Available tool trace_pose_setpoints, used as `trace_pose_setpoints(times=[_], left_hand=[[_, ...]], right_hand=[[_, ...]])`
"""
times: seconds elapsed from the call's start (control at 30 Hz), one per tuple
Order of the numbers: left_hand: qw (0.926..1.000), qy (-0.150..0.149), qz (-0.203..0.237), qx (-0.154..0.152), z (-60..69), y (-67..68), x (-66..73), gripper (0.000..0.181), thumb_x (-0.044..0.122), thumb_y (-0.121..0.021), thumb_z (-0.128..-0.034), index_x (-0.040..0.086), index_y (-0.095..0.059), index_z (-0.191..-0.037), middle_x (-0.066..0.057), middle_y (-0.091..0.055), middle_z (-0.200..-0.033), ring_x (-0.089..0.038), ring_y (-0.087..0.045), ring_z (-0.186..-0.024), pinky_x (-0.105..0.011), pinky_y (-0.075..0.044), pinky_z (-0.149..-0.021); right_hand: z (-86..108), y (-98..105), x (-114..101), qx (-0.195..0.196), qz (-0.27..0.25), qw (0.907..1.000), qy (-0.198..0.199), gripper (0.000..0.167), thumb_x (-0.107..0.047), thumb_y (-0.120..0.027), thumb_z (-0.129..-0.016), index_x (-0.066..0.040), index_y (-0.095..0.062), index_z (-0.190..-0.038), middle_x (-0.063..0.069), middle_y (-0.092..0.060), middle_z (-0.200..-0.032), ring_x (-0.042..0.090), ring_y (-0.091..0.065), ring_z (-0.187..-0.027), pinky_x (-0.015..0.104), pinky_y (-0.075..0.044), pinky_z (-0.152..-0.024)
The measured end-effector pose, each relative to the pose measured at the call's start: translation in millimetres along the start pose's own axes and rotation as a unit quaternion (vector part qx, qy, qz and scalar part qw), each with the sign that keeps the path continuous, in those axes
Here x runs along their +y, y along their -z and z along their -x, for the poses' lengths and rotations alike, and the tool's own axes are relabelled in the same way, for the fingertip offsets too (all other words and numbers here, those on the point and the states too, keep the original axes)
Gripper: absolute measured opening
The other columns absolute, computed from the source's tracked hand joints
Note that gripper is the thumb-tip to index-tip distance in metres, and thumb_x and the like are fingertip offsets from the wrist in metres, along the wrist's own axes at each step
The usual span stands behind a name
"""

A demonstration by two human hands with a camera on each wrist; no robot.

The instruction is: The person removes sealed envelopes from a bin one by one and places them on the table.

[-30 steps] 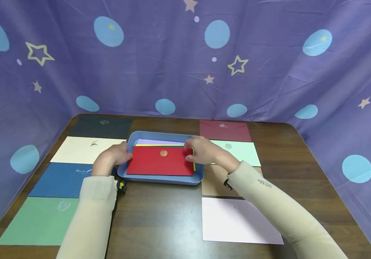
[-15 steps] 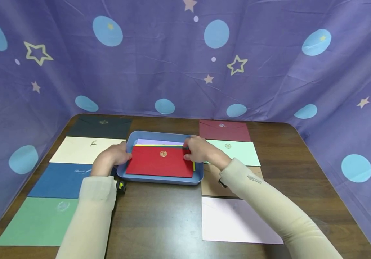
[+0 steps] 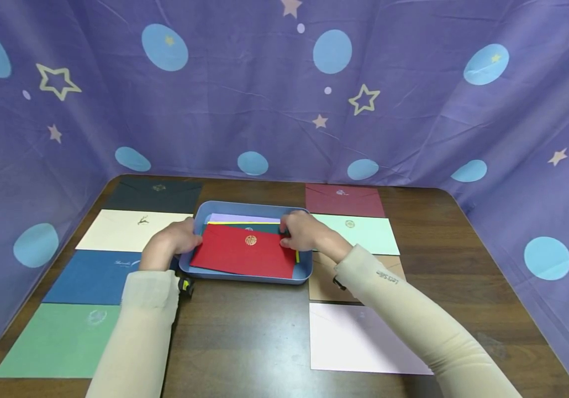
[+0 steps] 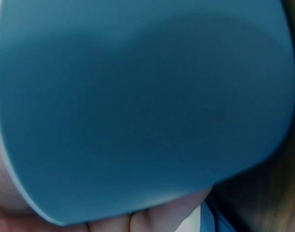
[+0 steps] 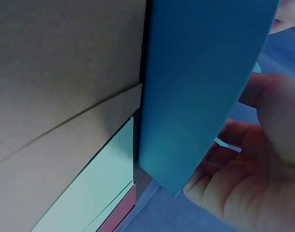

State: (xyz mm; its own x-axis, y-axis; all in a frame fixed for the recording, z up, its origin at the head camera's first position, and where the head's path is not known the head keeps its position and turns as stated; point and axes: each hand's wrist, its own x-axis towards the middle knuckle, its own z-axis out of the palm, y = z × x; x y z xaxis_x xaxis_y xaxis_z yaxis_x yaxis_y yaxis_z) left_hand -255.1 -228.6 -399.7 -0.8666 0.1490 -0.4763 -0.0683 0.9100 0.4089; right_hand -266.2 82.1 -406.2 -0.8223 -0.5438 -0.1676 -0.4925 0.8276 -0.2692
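Head view: the left hand [image 3: 177, 236] grips the left end of a blue tray [image 3: 249, 209], its fingers wrapped against the outside of the wall, as the left wrist view shows. On top of the stack in the tray lies a red envelope [image 3: 245, 254] with a gold emblem, slightly askew. The right hand [image 3: 304, 229] pinches it at the upper right corner — thumb in front, fingers behind. Beyond its top edge show a dark green envelope [image 3: 264, 227], a yellow one [image 3: 215, 223] and a lilac one [image 3: 230, 218]. Left of the tray lie black-green, cream, blue and light green envelopes [image 3: 56, 342]; to the right — burgundy, mint, brown and pale pink envelopes [image 3: 359, 337], all on a wooden table [image 3: 245, 331].
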Motion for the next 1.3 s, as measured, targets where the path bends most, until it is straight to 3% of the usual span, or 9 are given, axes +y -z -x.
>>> trace_pose_setpoints(times=[0.13,0.4,0.6,0.7,0.8,0.97,1.17,1.3], left_hand=[[1.0000,0.000,0.002,0.001,-0.3,-0.4,0.2,0.048,0.015,-0.052,-0.1036,-0.018,-0.042,-0.136,-0.023,-0.058,-0.100,-0.032,-0.059,-0.089,-0.038,-0.049,-0.073],[1.0000,-0.003,-0.003,0.004,0.0,-0.4,-0.2,0.047,0.016,-0.052,-0.1035,-0.018,-0.042,-0.134,-0.024,-0.058,-0.100,-0.033,-0.059,-0.089,-0.039,-0.050,-0.073],[0.9999,-0.009,-0.002,0.005,0.7,-1.1,0.1,0.045,0.016,-0.053,-0.1036,-0.018,-0.044,-0.131,-0.022,-0.057,-0.096,-0.032,-0.059,-0.086,-0.038,-0.050,-0.071],[1.0000,-0.009,-0.001,0.003,1.6,-1.0,0.1,0.044,0.016,-0.053,-0.1037,-0.018,-0.044,-0.130,-0.022,-0.056,-0.096,-0.031,-0.058,-0.086,-0.038,-0.049,-0.071],[1.0000,-0.009,-0.002,0.002,2.0,-0.4,0.2,0.046,0.016,-0.053,-0.1036,-0.018,-0.043,-0.132,-0.023,-0.057,-0.098,-0.032,-0.059,-0.087,-0.039,-0.050,-0.072],[0.9999,-0.008,-0.009,-0.001,2.5,1.6,0.5,0.053,0.018,-0.053,-0.1030,-0.020,-0.039,-0.137,-0.027,-0.058,-0.106,-0.034,-0.061,-0.092,-0.042,-0.052,-0.075],[0.9999,-0.006,-0.009,-0.004,1.0,1.0,-0.5,0.054,0.018,-0.052,-0.1039,-0.020,-0.038,-0.139,-0.028,-0.058,-0.108,-0.035,-0.060,-0.095,-0.042,-0.051,-0.077],[1.0000,-0.007,-0.006,-0.004,1.3,0.6,-0.3,0.053,0.018,-0.053,-0.1040,-0.020,-0.039,-0.138,-0.027,-0.058,-0.106,-0.035,-0.060,-0.095,-0.042,-0.051,-0.077]], right_hand=[[0.9,0.3,1.0,-0.003,-0.005,1.0000,0.000,0.031,-0.024,-0.077,-0.099,-0.001,-0.071,-0.119,0.011,-0.072,-0.107,0.022,-0.062,-0.100,0.037,-0.054,-0.091],[5.5,5.8,6.4,-0.016,-0.054,0.9984,0.009,0.017,-0.025,-0.075,-0.099,-0.009,-0.076,-0.102,-0.002,-0.068,-0.080,0.013,-0.060,-0.079,0.031,-0.050,-0.078],[14.5,12.4,11.1,-0.018,-0.123,0.9920,0.025,0.012,-0.024,-0.075,-0.100,-0.013,-0.074,-0.096,-0.004,-0.060,-0.071,0.010,-0.053,-0.070,0.027,-0.042,-0.068],[19.7,15.9,12.8,-0.023,-0.162,0.9864,0.017,0.013,-0.024,-0.075,-0.100,-0.012,-0.073,-0.101,-0.004,-0.064,-0.074,0.011,-0.060,-0.068,0.027,-0.045,-0.067],[25.5,17.9,14.5,-0.034,-0.221,0.9746,-0.002,0.019,-0.023,-0.075,-0.100,-0.009,-0.071,-0.111,0.001,-0.071,-0.080,0.017,-0.069,-0.067,0.029,-0.054,-0.067],[33.2,13.9,19.0,-0.043,-0.321,0.9458,-0.023,0.025,-0.019,-0.073,-0.101,-0.004,-0.069,-0.120,0.010,-0.071,-0.086,0.027,-0.074,-0.070,0.036,-0.062,-0.069],[40.0,6.8,22.7,-0.042,-0.411,0.9102,-0.033,0.028,-0.012,-0.069,-0.102,0.002,-0.065,-0.126,0.013,-0.067,-0.093,0.027,-0.074,-0.070,0.038,-0.063,-0.073],[43.6,3.7,23.9,-0.041,-0.448,0.8923,-0.035,0.033,-0.007,-0.067,-0.103,0.006,-0.061,-0.132,0.012,-0.067,-0.094,0.024,-0.072,-0.069,0.039,-0.064,-0.075]])
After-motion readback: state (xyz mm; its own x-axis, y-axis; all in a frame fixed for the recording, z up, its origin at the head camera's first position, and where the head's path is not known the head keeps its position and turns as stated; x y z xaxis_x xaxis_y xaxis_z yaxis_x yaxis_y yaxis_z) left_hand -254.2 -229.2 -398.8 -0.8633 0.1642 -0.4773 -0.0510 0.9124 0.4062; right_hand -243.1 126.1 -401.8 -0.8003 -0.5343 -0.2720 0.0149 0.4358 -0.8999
